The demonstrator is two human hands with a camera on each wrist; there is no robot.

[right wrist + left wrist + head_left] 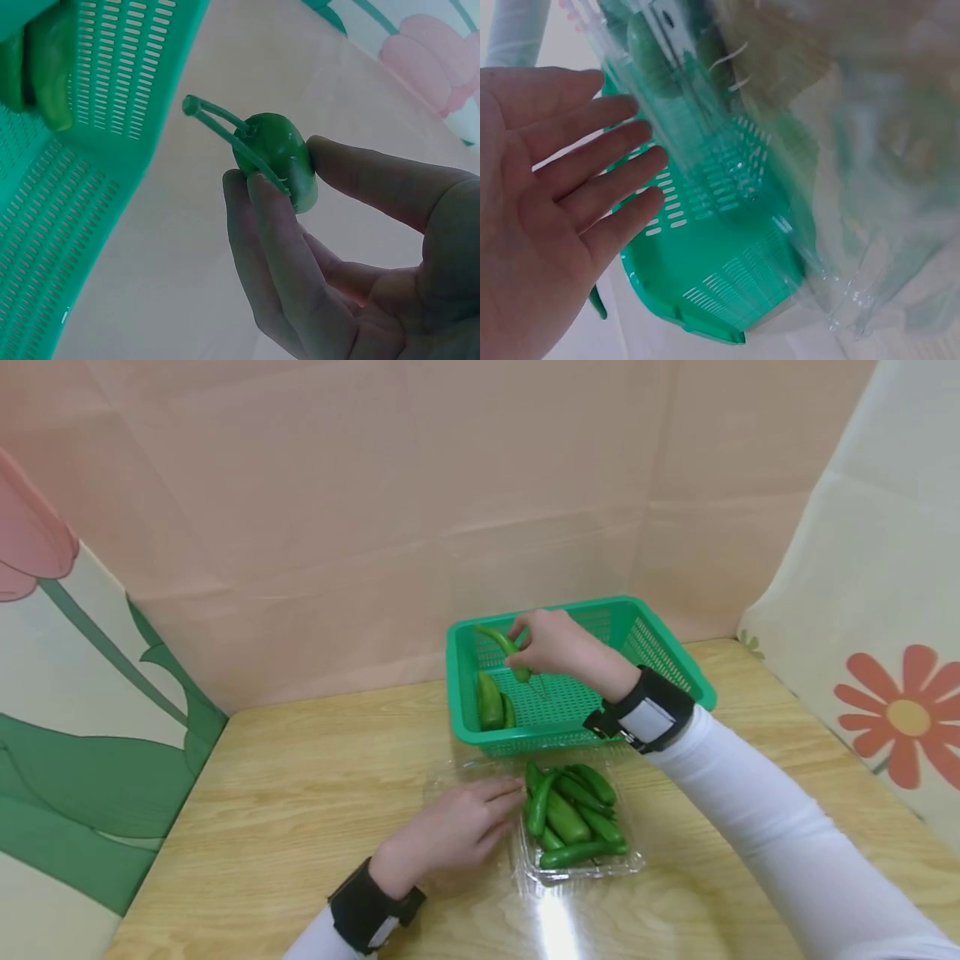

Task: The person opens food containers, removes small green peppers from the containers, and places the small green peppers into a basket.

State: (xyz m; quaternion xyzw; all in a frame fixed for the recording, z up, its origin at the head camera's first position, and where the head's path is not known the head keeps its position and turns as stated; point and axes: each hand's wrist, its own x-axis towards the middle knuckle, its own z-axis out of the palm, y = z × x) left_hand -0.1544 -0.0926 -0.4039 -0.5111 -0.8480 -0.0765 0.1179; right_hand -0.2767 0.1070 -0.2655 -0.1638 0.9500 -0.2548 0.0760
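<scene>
My right hand [553, 643] pinches a green pepper [498, 642] between thumb and fingertips, above the left part of a green plastic basket [693, 672]. Up close in the right wrist view, two thin stems stick out beside the held pepper [281, 154]. My left hand [457, 827] reaches to the left side of a clear plastic box [626, 867], its fingertips right at the heap of green peppers [568, 817] inside. Seen from the left wrist, the fingers [604, 161] are extended and slightly spread, next to the clear plastic.
Inside the basket, a couple of peppers [491, 703] lie along its left wall. The box stands just in front of the basket on a wooden table [300, 793]. A pink cloth backdrop [337, 527] rises behind, with flower-printed panels [907, 718] at both sides.
</scene>
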